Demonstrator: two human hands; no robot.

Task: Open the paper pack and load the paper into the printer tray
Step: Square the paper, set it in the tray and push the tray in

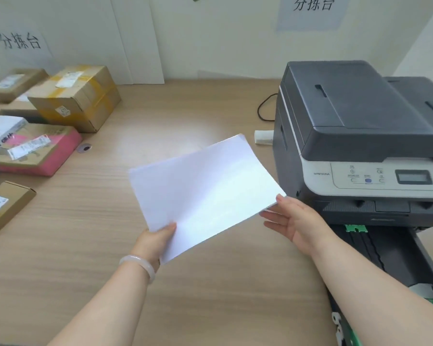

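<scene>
Above the wooden desk point(210, 283), left hand point(158, 237) pinches paper stack point(203, 193); right hand point(298, 221) open beneath

Pale wood table point(210, 295) – white wall point(210, 33) behind (paper signs point(313, 11))

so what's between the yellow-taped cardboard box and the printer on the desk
Mostly bare wooden desk in the head view, between the box and printer. Only a black cable and a small white roll lie close beside the printer.
</scene>
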